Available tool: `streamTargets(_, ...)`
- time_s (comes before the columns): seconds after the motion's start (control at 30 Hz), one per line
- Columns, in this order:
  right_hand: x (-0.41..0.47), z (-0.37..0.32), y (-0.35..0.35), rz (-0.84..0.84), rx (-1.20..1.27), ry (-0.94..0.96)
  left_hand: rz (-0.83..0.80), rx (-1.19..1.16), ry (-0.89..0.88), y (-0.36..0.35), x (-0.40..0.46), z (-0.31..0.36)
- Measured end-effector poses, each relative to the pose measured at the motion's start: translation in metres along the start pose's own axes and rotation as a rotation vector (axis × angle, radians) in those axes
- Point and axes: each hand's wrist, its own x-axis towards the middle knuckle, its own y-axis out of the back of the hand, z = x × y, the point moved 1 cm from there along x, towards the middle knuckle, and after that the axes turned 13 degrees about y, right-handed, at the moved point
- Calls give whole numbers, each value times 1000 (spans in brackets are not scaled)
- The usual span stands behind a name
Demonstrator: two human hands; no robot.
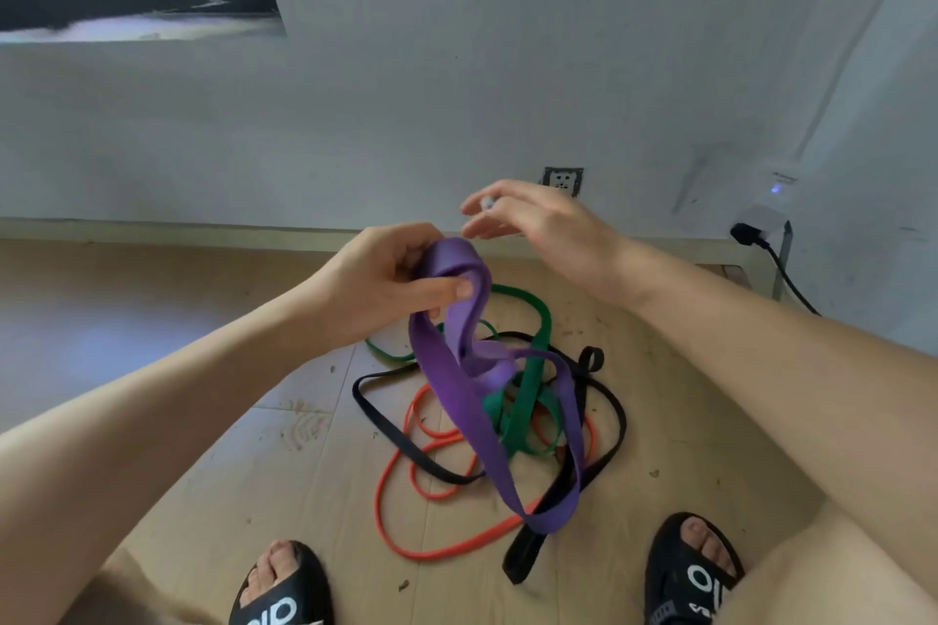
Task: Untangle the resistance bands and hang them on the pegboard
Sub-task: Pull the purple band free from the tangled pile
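Head-camera view, looking down past our bare forearms to a pale wooden floor (254,447) at the foot of a grey wall: our left hand (386,279) pinches the top fold of a wide purple rubber resistance band (472,401) between thumb and fingers, lifting it so that its long loop hangs down over the pile. Our right hand (533,218) hovers just above and beside that fold, fingers loosely curled and holding nothing that we can make out.

Below, between our two black sandals, a thin orange rubber band (391,482), a flat green rubber band (528,386) and a narrow black rubber band (406,447) lie crossed over one another on the floor. The purple loop seems to pass through or over the green and black ones; we cannot tell which.

We judge the job barely begun: one band is being worked free, three remain knotted together, and none is hung. No pegboard shows in this view.
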Motion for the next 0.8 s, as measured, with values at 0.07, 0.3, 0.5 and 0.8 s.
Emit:
streamTargets(0.07,1,-11,-15,-6,10,69,4,4,-8,-2,0,2)
streamTargets(0.3,4,-17,-33,174,59,157,9,43,-21,-6,0,0)
streamTargets(0.5,10,-27,-17,336,334,129,-118,211,84,-8,6,-21)
streamTargets(0.8,10,32,25,205,-350,-104,46,67,-12,1,6,-7)
